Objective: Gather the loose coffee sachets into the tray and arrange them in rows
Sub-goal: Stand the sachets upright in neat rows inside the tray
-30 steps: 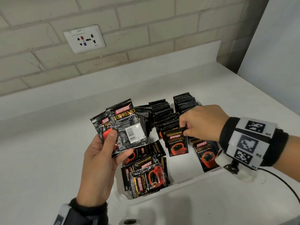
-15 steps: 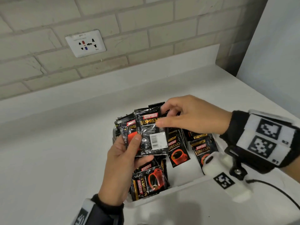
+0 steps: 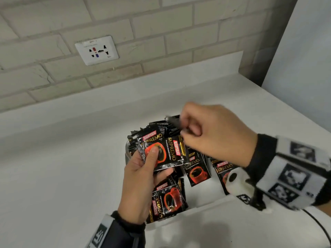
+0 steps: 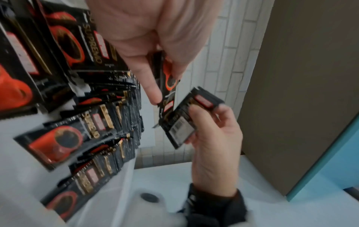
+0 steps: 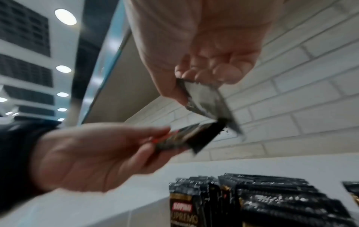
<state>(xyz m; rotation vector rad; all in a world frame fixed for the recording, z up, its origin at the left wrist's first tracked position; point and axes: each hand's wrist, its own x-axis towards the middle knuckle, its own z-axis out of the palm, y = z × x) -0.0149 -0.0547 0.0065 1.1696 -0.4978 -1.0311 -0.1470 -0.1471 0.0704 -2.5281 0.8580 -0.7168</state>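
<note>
- The white counter (image 3: 53,176) fills the lower half of the head view, with a brick wall (image 3: 161,33) behind it and a wall socket (image 3: 96,50) at about 11 o'clock from the hands.
- The white tray (image 3: 202,207) sits at the centre of the counter, its near rim showing at 6 o'clock below the hands.
- Standing rows of sachets (image 5: 272,198) already pack the far part of the tray, at 12 o'clock; by my reading most of the sorting is done.
- Loose sachets (image 3: 168,199) lie flat and askew in the near part of the tray, at 6 o'clock, with two more leaning at 4 o'clock; these are left to be stood into rows.
- No sachet shows on the bare counter, so gathering looks finished, as far as the views reach.
- The left hand (image 3: 141,178) grips a small fan of sachets (image 3: 161,151) above the tray, thumb pressed on the front one.
- The right hand (image 3: 215,135) pinches a single sachet (image 5: 205,99) between thumb and curled fingers, just at 1 o'clock of the fan; it probably goes into a row.
</note>
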